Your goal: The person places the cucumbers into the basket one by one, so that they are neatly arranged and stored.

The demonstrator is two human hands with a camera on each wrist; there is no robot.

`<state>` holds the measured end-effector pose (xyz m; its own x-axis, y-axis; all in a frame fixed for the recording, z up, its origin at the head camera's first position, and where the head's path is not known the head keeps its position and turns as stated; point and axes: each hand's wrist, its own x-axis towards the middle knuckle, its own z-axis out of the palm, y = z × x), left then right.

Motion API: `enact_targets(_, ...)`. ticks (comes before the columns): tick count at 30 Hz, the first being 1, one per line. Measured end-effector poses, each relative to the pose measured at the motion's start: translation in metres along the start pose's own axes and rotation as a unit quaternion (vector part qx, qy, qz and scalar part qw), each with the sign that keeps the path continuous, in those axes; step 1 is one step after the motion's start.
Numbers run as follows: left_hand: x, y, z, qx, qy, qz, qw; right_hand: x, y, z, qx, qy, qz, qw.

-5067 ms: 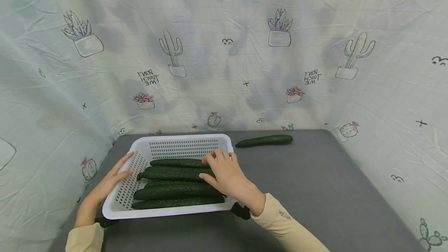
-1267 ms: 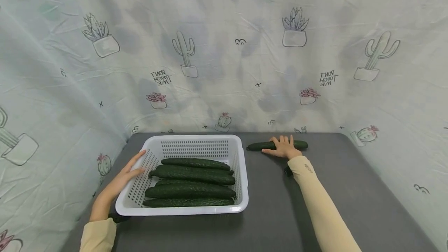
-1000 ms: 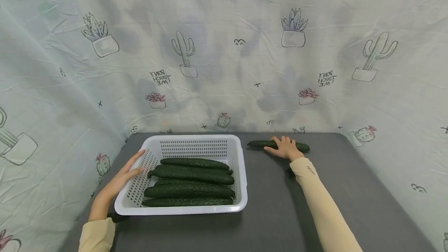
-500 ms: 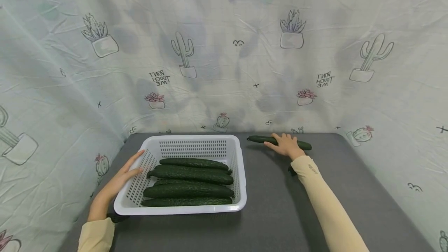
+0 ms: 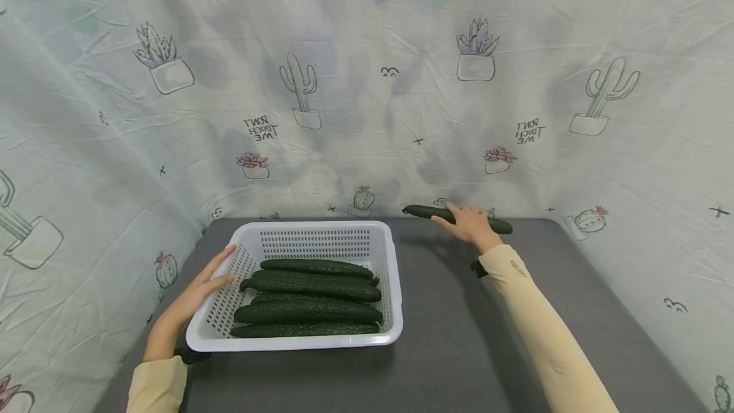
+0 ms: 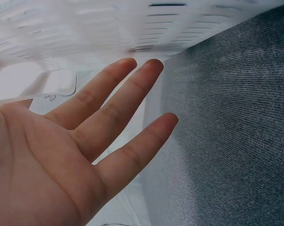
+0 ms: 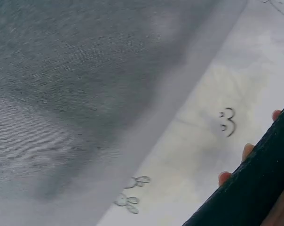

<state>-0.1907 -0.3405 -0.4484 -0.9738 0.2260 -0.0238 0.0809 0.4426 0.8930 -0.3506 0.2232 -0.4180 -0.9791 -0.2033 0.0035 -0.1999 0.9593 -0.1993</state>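
Note:
My right hand [image 5: 472,226] grips a dark green cucumber [image 5: 422,211] near its middle, raised a little above the far right part of the table. In the right wrist view the cucumber [image 7: 248,188] fills the lower right corner, with fingertips [image 7: 248,151] showing past its far side. A white perforated plastic basket [image 5: 292,343] stands left of centre, and several cucumbers [image 5: 309,285] lie lengthwise in it. At the basket's left rim rests my left hand [image 5: 188,301]. Its fingers [image 6: 128,99] extend straight and spread beside the basket's outer wall in the left wrist view.
The grey table [image 5: 447,349] ends at a pale curtain [image 5: 367,113] printed with cacti, which stands behind and on both sides. The basket's right rim lies between the raised cucumber and the cucumbers inside.
My right hand has moved from over the basket to the lone cucumber, gripped it and lifted it off the table. My left hand has stayed at the basket's left rim.

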Motion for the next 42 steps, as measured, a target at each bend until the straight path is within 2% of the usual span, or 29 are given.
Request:
enact_targets(12,0.001,-0.004,0.001,0.003,0.003,0.006,1.0,-0.005,-0.027,-0.022,-0.008,-0.015,-0.004,0.9998)
enact_targets(27,-0.002,-0.007,0.001,-0.002,0.005,0.005,1.0,-0.016,-0.078,-0.048,-0.041,-0.024,0.005,0.9989)
enact_targets(32,-0.002,-0.008,0.002,-0.005,0.003,0.006,1.0,-0.021,-0.093,-0.05,-0.045,-0.004,0.0,0.999)
enact_targets(42,-0.002,-0.006,0.004,-0.003,0.005,0.004,1.0,-0.034,-0.126,-0.052,-0.088,0.04,-0.017,0.9952)
